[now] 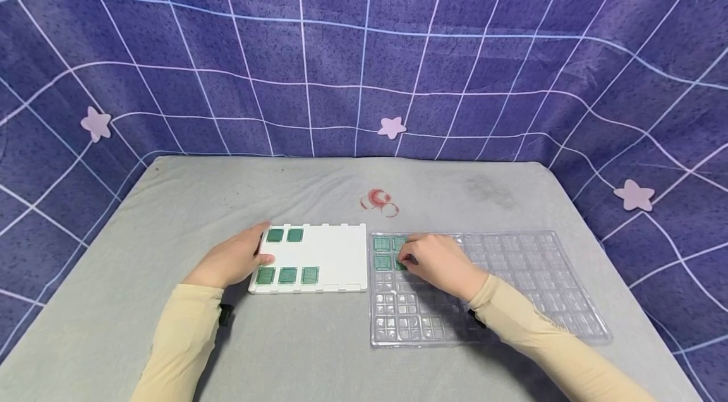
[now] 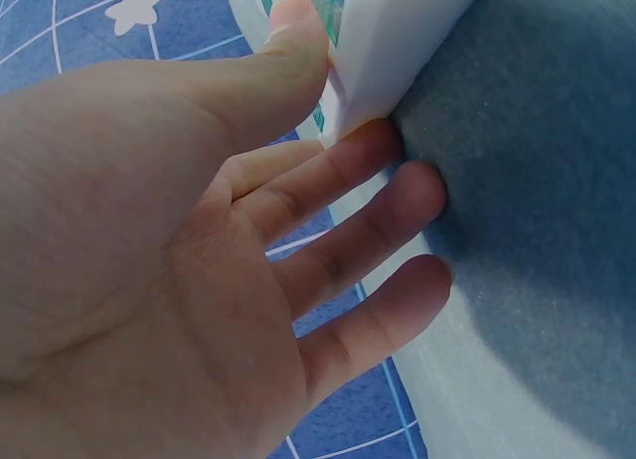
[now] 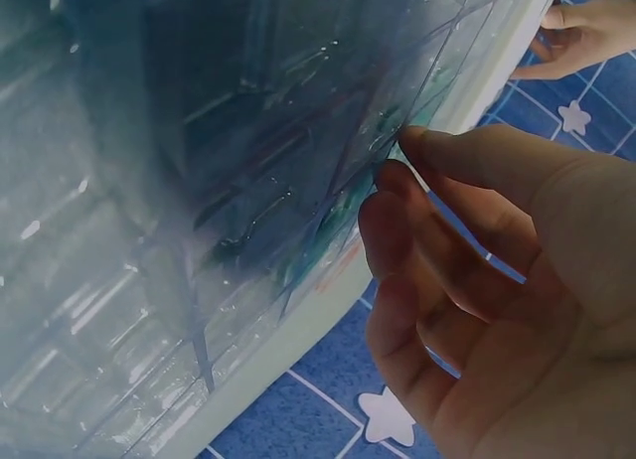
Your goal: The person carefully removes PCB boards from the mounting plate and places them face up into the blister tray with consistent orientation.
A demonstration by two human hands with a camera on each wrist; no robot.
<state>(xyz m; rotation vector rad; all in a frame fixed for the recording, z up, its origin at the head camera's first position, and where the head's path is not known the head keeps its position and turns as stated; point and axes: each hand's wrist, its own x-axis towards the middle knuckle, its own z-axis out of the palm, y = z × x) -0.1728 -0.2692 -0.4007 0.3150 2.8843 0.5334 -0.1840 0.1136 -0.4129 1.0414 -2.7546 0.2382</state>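
My left hand (image 1: 230, 258) grips the left end of a white board (image 1: 341, 256), thumb on its top face and other fingers at its side. Several green square chips (image 1: 287, 275) lie on the board, two along the far edge and three along the near edge. In the left wrist view, the thumb of my left hand (image 2: 199, 230) rests beside a green chip (image 2: 326, 10). My right hand (image 1: 440, 263) is over the left part of a clear compartment tray (image 1: 520, 256), thumb and forefinger pinching a green chip (image 1: 400, 265). Their tips partly hide it.
Three more green chips, one of them at the far left corner (image 1: 381, 243), sit in tray compartments. The tray stands right of the white board, close to its edge. Both are on a grey cloth (image 1: 307, 345) with a red mark (image 1: 376, 198). A purple gridded curtain (image 1: 341, 60) hangs behind.
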